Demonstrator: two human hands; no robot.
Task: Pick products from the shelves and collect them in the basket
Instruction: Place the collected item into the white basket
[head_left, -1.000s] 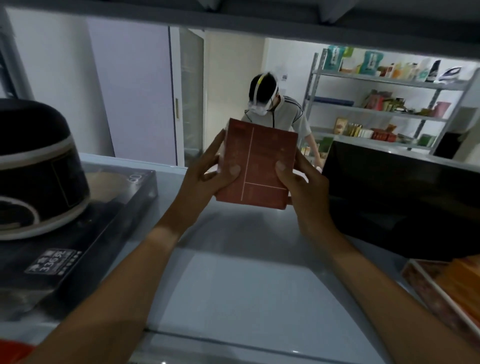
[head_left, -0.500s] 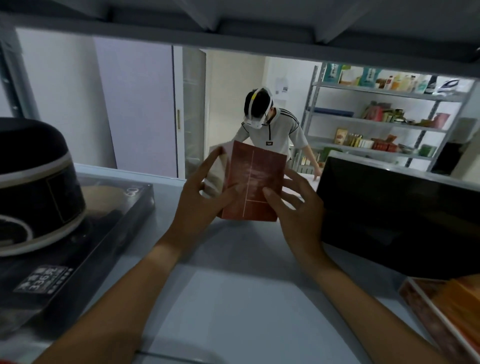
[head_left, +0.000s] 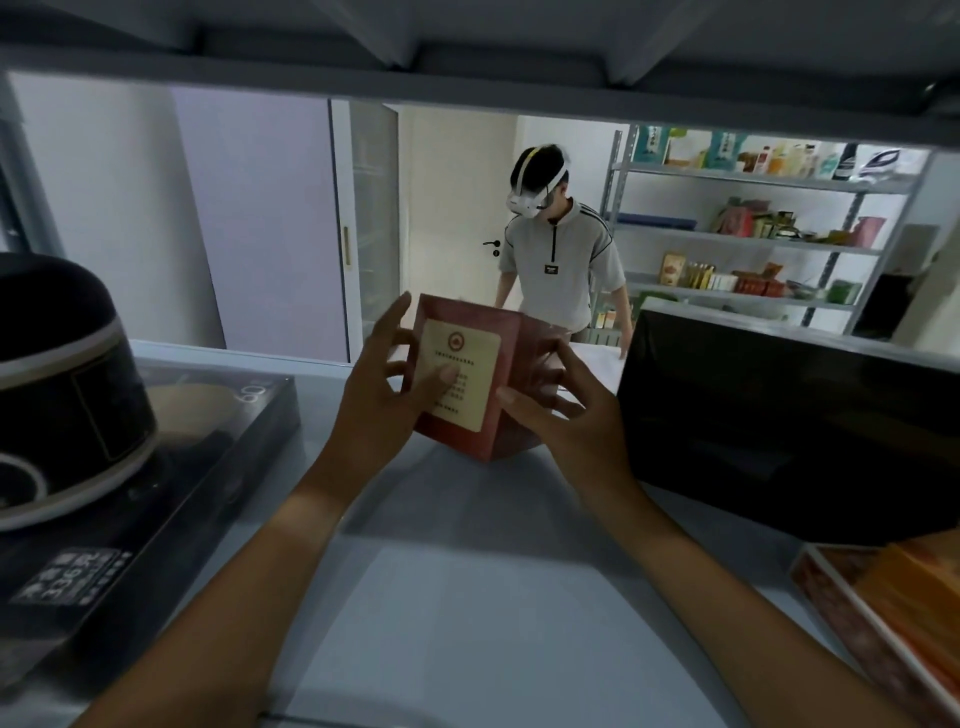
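You are holding the red box (head_left: 470, 376) between both hands over the middle of the grey shelf (head_left: 467, 597), toward its far edge. Your left hand (head_left: 376, 405) is gripping the box's left side, the thumb pressing on the cream label on its near face and the fingers reaching round behind. Your right hand (head_left: 566, 415) is gripping the right side, with the thumb at the near lower corner and the fingers curling against the right face. The box is sitting tilted, one vertical corner turned toward you; whether its base is touching the shelf or hanging just above it, you cannot tell.

A bare strip of shelf is running from the box back toward you, between your forearms, down to the near edge. On the left side, a black rice cooker (head_left: 62, 389) is standing on a flat dark carton (head_left: 171, 467) that is reaching close to your left wrist. On the right, a large black box (head_left: 789, 431) is standing just beside your right hand, and an orange-and-red pack (head_left: 893, 613) is lying at the near right corner. The upper shelf board (head_left: 467, 78) is closing the space overhead. Beyond the far edge, another person (head_left: 561, 260) is standing near a rack of goods (head_left: 753, 239).
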